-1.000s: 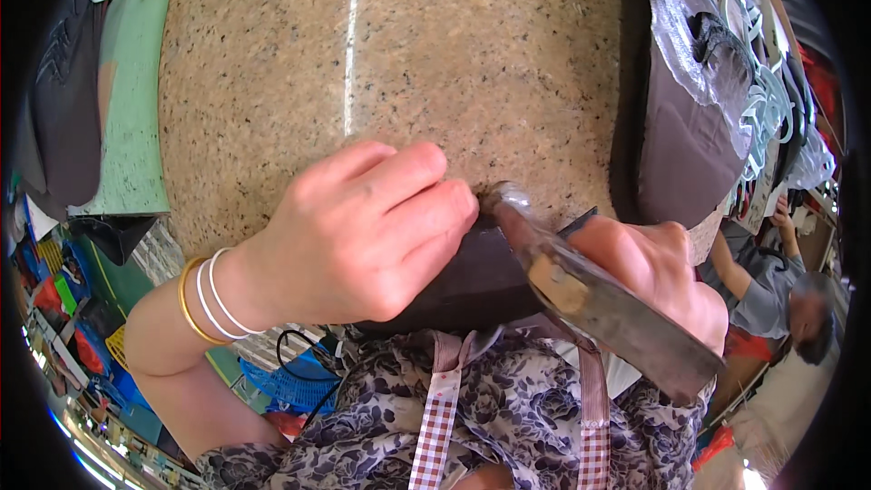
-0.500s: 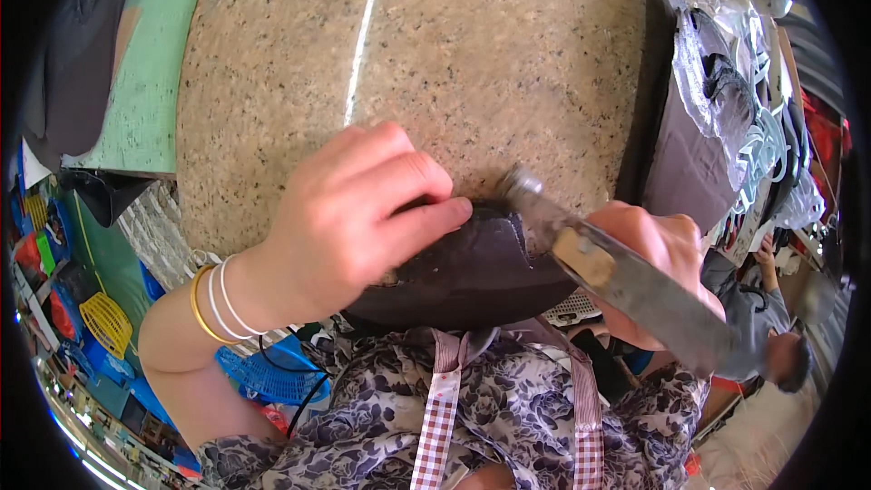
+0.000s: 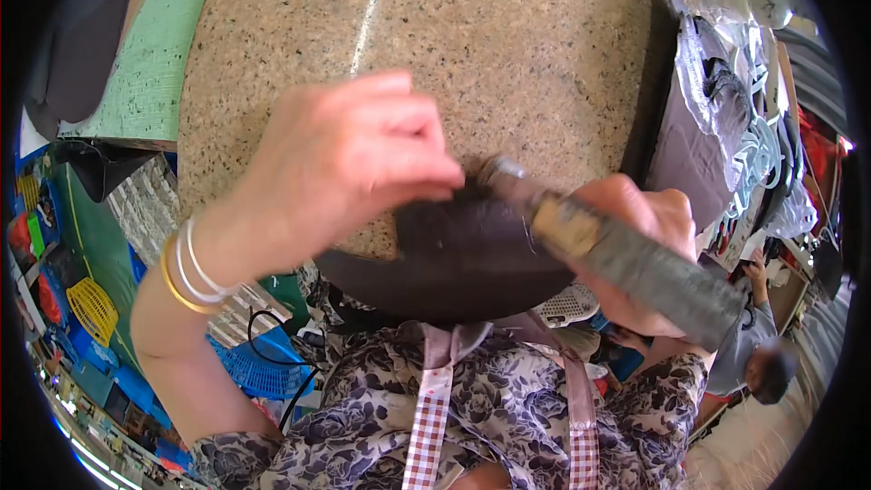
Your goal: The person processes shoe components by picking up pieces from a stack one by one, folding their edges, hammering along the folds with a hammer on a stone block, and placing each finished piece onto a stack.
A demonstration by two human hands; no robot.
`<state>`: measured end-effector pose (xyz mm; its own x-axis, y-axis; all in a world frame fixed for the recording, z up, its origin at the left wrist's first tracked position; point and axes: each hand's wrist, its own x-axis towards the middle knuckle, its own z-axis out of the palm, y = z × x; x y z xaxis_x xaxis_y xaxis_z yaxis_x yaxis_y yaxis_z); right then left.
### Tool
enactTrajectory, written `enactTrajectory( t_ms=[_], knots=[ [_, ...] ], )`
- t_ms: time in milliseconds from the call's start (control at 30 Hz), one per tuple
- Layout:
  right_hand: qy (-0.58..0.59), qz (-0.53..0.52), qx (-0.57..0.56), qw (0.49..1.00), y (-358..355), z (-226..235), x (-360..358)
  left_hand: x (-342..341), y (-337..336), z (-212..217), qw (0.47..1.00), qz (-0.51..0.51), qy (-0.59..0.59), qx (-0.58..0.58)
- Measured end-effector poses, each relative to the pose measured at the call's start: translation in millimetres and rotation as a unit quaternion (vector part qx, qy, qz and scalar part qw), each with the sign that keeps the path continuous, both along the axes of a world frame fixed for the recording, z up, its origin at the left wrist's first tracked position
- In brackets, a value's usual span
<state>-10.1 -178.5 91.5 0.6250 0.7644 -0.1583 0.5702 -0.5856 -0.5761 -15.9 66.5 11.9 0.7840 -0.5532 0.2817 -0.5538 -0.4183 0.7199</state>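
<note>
In my right hand (image 3: 626,209) is a hammer (image 3: 644,277), its long grey metal head slanting across the hand and a pale wooden patch showing in it. The narrow end of the hammer head reaches the far edge of a dark, leather-like piece (image 3: 472,227) at the near side of the stone-topped table (image 3: 508,54). My left hand (image 3: 354,150), blurred by motion, is closed, with thumb and fingertips pinched at that same edge just left of the hammer. What lies between the fingertips is partly hidden.
Left of the table is a green board (image 3: 168,45) with dark sheets on it. Plastic wrap and dark material (image 3: 699,136) line the right side. Blue baskets (image 3: 263,363) stand low at left. Another person (image 3: 767,372) is at the far right.
The hammer has shifted left, and its head has turned slightly. My left hand has moved a little up and left, uncovering more of the dark piece's left edge.
</note>
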Motion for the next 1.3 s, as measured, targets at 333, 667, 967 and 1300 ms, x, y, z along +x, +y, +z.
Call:
enactTrajectory(
  t_ms=[333, 667, 967, 1300],
  knots=[
    [0.072, -0.130, -0.032, 0.988, -16.1, -1.3, -21.5, 13.5, -22.8, -2.0, 0.993, -0.109, -0.046, 0.013],
    [0.014, -0.112, -0.085, 0.990, -2.2, 2.5, -11.6, 3.9, -11.6, 0.4, 0.999, -0.024, -0.021, -0.001],
    [-0.007, -0.135, -0.128, 0.982, 17.1, 4.7, -12.7, -14.3, -9.5, -8.8, 0.992, 0.038, -0.118, 0.013],
    [-0.088, -0.074, -0.238, 0.964, 27.3, 16.1, -14.1, -27.1, -14.5, -8.3, 0.989, 0.124, -0.076, 0.010]
  ],
)
